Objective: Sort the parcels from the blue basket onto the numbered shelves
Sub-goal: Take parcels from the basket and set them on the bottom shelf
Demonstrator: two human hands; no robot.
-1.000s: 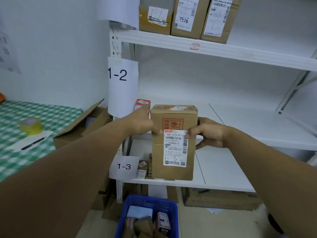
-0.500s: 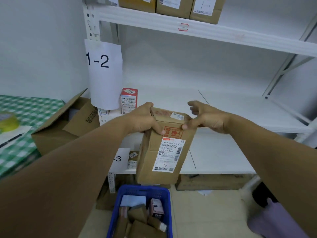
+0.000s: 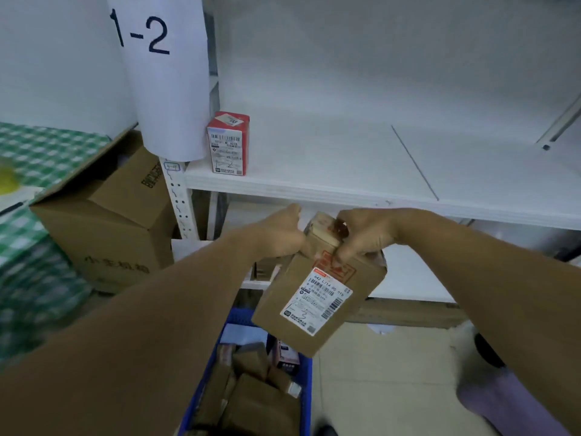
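Both hands grip one brown parcel (image 3: 292, 287) at its upper end: the left hand (image 3: 279, 236) is curled round the left edge, and the right hand (image 3: 361, 239) pinches the top right corner. The parcel hangs tilted, label toward the camera, directly above the blue basket (image 3: 235, 316) on the floor. Its handwritten mark is too small to read with certainty. Several basket parcels (image 3: 251, 404) lie piled below, yet to be sorted. Beyond the hands is the lower shelf (image 3: 408, 278), largely hidden. Farther back, the upper shelf (image 3: 345, 174) carries a single red parcel (image 3: 228, 144) at its left end, beside the hanging 1-2 sign (image 3: 157, 58). Judged from this, sorting is at an early stage: one parcel visibly placed, one in hand and not yet set down, and most of the load waiting.
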